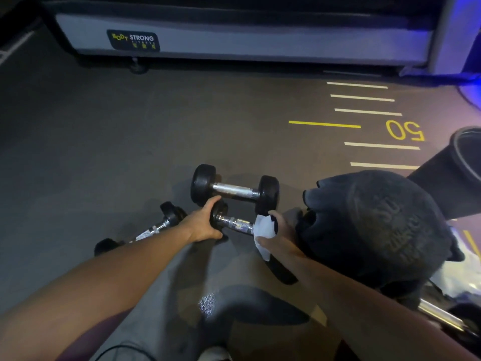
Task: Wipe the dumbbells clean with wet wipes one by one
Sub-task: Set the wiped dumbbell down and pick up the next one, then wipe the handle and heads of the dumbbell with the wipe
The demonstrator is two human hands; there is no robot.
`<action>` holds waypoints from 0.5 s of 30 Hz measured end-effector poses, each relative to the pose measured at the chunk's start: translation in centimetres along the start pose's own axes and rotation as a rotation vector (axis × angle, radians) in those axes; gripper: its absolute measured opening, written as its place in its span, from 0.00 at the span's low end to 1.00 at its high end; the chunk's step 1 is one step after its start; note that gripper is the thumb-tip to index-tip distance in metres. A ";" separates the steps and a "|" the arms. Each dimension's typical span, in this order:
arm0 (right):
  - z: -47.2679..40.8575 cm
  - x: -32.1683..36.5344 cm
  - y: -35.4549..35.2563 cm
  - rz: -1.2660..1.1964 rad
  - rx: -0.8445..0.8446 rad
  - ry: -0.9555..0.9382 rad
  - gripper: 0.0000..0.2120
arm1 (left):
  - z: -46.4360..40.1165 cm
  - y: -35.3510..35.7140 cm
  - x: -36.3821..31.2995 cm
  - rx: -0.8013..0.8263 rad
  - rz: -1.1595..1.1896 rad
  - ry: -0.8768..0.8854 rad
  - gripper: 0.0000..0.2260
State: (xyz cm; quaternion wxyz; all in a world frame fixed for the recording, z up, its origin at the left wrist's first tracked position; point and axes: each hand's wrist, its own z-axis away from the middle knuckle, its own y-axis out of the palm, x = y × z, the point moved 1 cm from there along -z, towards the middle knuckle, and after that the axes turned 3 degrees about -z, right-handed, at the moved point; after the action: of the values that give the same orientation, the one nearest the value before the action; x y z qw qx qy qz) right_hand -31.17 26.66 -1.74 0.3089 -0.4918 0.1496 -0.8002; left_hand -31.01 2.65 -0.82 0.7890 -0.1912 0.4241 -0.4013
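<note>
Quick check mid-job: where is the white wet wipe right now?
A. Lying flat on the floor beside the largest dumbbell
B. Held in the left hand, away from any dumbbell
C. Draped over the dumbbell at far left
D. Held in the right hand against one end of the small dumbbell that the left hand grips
D: the right hand holds the wet wipe around one end of the small dumbbell, while the left hand grips its other end.

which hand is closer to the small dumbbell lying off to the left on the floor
Left. The left hand grips the end of the middle dumbbell, just right of the small dumbbell. The right hand, holding the wet wipe, is at that middle dumbbell's far end, farther away.
</note>
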 end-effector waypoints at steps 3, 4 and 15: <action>0.4 -0.6 -0.2 -0.023 0.049 -0.011 0.35 | 0.0 0.1 -0.2 -0.035 0.020 -0.007 0.48; 0.3 -0.8 -0.4 -0.030 0.054 -0.006 0.34 | 0.0 0.1 -0.2 -0.045 0.029 -0.010 0.47; 1.5 -1.0 0.8 -0.051 0.031 0.090 0.30 | 2.3 2.1 0.1 -0.108 0.171 -0.061 0.47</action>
State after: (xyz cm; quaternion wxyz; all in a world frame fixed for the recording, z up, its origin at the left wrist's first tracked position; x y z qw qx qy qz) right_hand -29.23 26.81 -2.19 0.2891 -0.4542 0.1383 -0.8313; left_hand -28.08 3.79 -0.89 0.8215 -0.2087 0.4355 -0.3032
